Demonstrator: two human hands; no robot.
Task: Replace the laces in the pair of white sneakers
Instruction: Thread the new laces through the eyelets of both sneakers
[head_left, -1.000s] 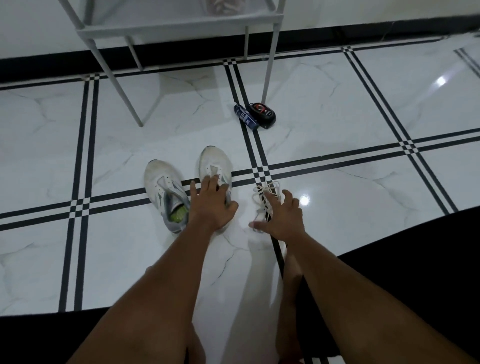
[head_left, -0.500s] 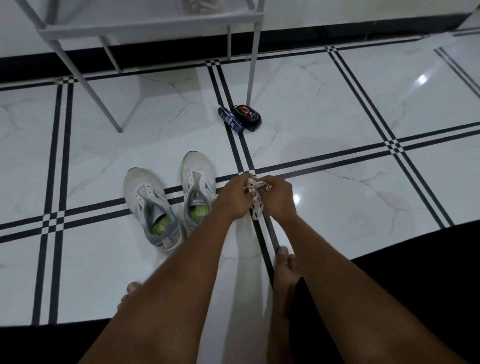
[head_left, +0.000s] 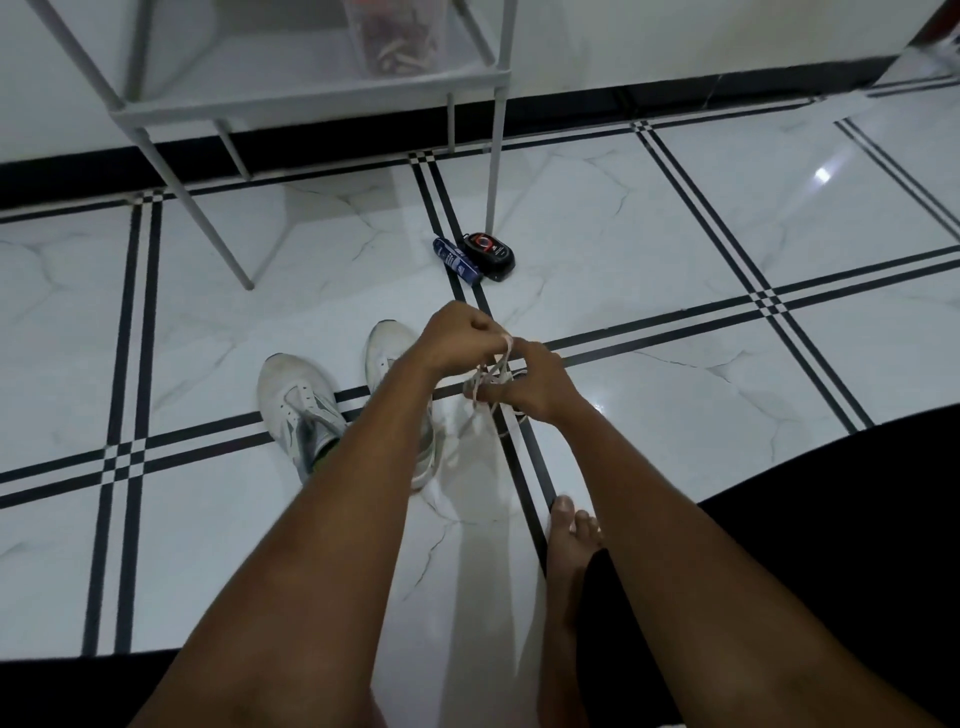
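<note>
Two white sneakers stand side by side on the marble floor, toes pointing away. The left sneaker (head_left: 296, 400) is in full view; the right sneaker (head_left: 389, 353) is largely hidden behind my left forearm. A bundle of white laces (head_left: 491, 376) hangs between my hands just right of the sneakers, lifted a little off the floor. My left hand (head_left: 452, 338) pinches a strand at the top of the bundle. My right hand (head_left: 535, 384) grips the bundle from the right side, fingers curled round it.
A grey metal rack (head_left: 311, 98) stands at the back, one leg (head_left: 498, 156) coming down near a blue tube (head_left: 457, 260) and a black tin (head_left: 491, 249) on the floor. My bare foot (head_left: 571, 525) lies below my right hand. Black fabric (head_left: 857, 519) covers the lower right.
A second ago my left hand rested on the right sneaker and my right hand lay on the laces on the floor. Both hands have since taken up the laces and raised them slightly.
</note>
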